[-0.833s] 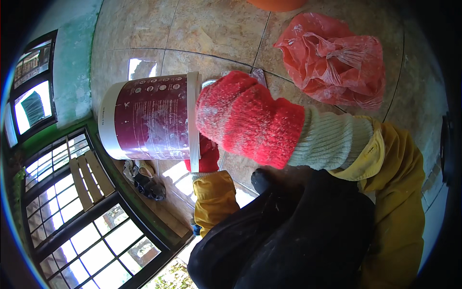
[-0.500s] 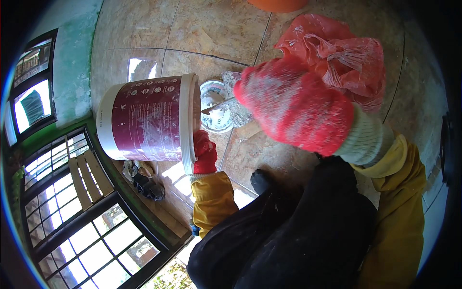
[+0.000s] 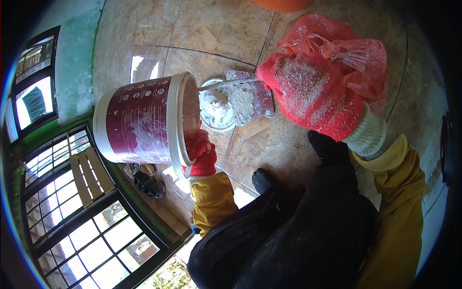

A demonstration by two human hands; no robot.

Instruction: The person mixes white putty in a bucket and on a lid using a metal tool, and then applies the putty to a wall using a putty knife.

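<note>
The left hand (image 3: 203, 153), in a red glove, was closed on the rim of a big bucket (image 3: 144, 123). The bucket was tipped on its side, with its open end facing right, and I could not tell if it touched the floor (image 3: 216, 31).

The bucket was white with a dark purple label (image 3: 127, 113). The label had lines of tiny white writing, a row of little round white pictures, and a small pointy white mark. The writing was too small to read, and white smears lay over part of it. More tiny marks ran down the white part by the bottom.

The right hand (image 3: 313, 94), in a red glove with white dust, was curled tight around a thin, pale tool (image 3: 228, 83). The tool's far end was at the bucket's mouth.

Below the tool were a round white lid (image 3: 220, 120), with dark print and a white lump (image 3: 214, 98), and a flat purple board (image 3: 266, 105) with grey stuff on it. A red bag (image 3: 363, 53) lay partly behind the right hand.
</note>
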